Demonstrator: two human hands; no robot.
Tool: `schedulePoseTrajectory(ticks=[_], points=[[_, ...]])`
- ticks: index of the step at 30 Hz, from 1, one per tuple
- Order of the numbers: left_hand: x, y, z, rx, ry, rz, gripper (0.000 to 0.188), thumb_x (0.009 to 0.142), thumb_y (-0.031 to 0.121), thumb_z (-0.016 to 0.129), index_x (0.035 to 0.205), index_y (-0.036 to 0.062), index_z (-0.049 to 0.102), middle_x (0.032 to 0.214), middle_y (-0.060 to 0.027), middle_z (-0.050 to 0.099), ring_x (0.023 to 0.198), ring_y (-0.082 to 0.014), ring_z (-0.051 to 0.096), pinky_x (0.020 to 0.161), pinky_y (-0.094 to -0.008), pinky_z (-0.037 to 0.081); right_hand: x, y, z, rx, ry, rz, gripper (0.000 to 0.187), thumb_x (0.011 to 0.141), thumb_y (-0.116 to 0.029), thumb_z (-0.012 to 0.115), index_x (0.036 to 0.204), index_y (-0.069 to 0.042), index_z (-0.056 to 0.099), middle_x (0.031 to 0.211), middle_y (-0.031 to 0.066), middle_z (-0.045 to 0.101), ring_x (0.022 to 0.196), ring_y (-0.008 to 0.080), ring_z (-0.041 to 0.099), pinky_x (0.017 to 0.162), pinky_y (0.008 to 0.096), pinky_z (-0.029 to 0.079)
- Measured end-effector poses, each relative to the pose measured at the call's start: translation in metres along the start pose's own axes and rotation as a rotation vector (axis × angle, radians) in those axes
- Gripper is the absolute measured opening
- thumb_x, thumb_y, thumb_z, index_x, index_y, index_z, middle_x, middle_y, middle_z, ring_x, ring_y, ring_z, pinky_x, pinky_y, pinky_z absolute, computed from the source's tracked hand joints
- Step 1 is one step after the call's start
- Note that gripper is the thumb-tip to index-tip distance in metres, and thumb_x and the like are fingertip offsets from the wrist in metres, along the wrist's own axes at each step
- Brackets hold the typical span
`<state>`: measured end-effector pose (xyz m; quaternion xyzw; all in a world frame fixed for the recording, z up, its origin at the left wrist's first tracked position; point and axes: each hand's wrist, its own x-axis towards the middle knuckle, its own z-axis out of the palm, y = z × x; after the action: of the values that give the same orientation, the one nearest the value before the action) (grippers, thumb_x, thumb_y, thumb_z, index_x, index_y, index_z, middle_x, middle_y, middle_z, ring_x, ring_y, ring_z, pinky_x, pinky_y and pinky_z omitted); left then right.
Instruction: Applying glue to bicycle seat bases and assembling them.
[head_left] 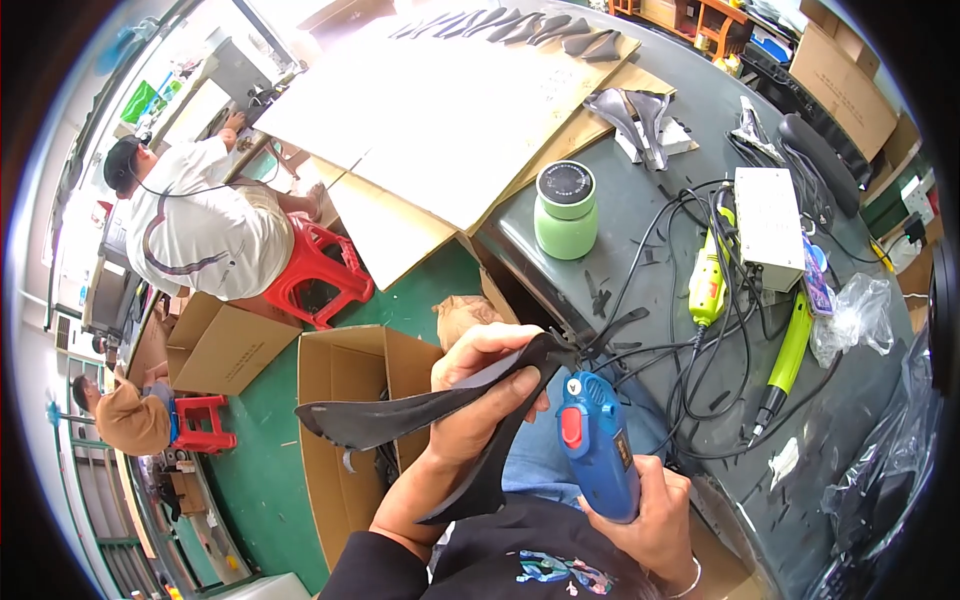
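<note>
My left hand grips a black, forked, saddle-shaped piece, with the thumb pressed on top near its narrow end. Two long wings of the piece spread from there, one to the left and one down toward my lap. My right hand is wrapped round the handle of a blue cordless power tool with a red switch. The tool's head meets the narrow end of the black piece, or lies very close to it. Its working tip is partly hidden there.
A green bottle, tangled black cables, yellow-green handheld tools, a white box and black scraps lie on the grey table. Similar black pieces line the far cardboard. An open carton stands left. Two people sit on red stools.
</note>
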<state>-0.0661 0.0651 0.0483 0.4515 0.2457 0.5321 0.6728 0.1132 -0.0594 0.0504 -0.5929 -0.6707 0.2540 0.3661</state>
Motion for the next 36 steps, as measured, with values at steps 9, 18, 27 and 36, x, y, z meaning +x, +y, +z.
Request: schedulePoseTrajectory(ticks=[9,18,27,36], points=[[0.008,0.023,0.006,0.216,-0.047,-0.217,0.025,0.081,-0.004,0.060,0.106,-0.0006,0.057,0.087,-0.0059,0.061,0.069,-0.0106,0.059,0.057,-0.0221,0.048,-0.003,0.001,-0.003,0.040,-0.031,0.056,0.053,0.052,-0.009,0.080,0.094,0.001,0.050,0.069,0.0128,0.060,0.058,0.0302,0.060,0.055,0.0353,0.048],[0.031,0.059,-0.005,0.373,-0.184,-0.674,0.026,0.078,0.001,0.063,0.105,0.0006,0.063,0.090,-0.0030,0.063,0.066,-0.0084,0.056,0.058,-0.0204,0.046,-0.011,0.011,-0.003,-0.035,-0.008,0.081,0.050,0.052,-0.008,0.079,0.093,0.001,0.051,0.065,0.0114,0.058,0.055,0.0296,0.059,0.053,0.0352,0.048],[0.043,0.071,-0.002,0.604,-0.204,-0.794,0.026,0.071,0.002,0.068,0.098,-0.0017,0.066,0.085,-0.0088,0.065,0.066,-0.0124,0.058,0.055,-0.0253,0.048,-0.015,0.015,0.002,-0.103,-0.119,0.007,0.056,0.048,-0.012,0.082,0.093,0.000,0.050,0.062,0.0114,0.057,0.052,0.0303,0.056,0.052,0.0363,0.044],[0.047,0.051,-0.015,0.802,-0.507,-0.734,0.029,0.078,0.005,0.065,0.107,0.0005,0.064,0.087,-0.0059,0.067,0.066,-0.0104,0.058,0.060,-0.0223,0.047,-0.013,0.009,0.005,-0.089,-0.164,0.021,0.050,0.053,-0.011,0.078,0.093,0.002,0.050,0.066,0.0128,0.058,0.057,0.0310,0.058,0.054,0.0374,0.046]])
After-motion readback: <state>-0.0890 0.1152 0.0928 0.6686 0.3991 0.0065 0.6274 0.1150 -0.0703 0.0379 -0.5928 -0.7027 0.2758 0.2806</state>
